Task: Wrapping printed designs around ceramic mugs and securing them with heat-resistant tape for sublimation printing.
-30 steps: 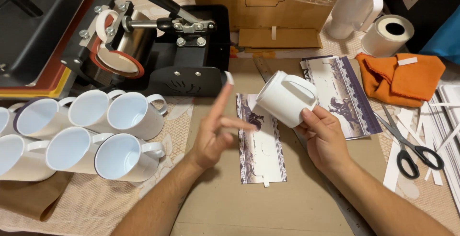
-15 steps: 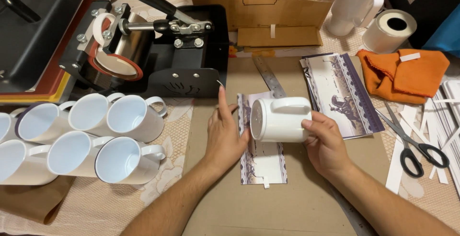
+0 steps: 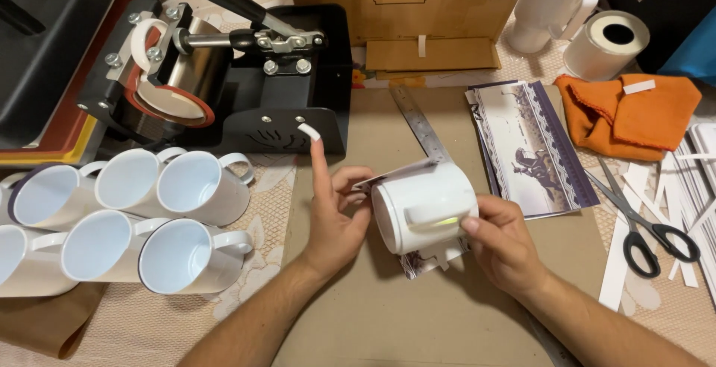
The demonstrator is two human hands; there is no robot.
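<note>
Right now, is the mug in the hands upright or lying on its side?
On its side: the mug has its handle up and its mouth facing left.

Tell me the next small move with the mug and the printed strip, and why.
Probably press the piece of tape on the left hand's raised fingertip onto the printed sheet where its edge lifts off the white mug. The right hand holds the mug on its side over the sheet, whose loose edge looks untaped.

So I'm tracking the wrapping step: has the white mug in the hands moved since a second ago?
Yes. The white mug has come down from above the printed strip, away from the metal ruler, and now lies on its side on the strip.
</note>
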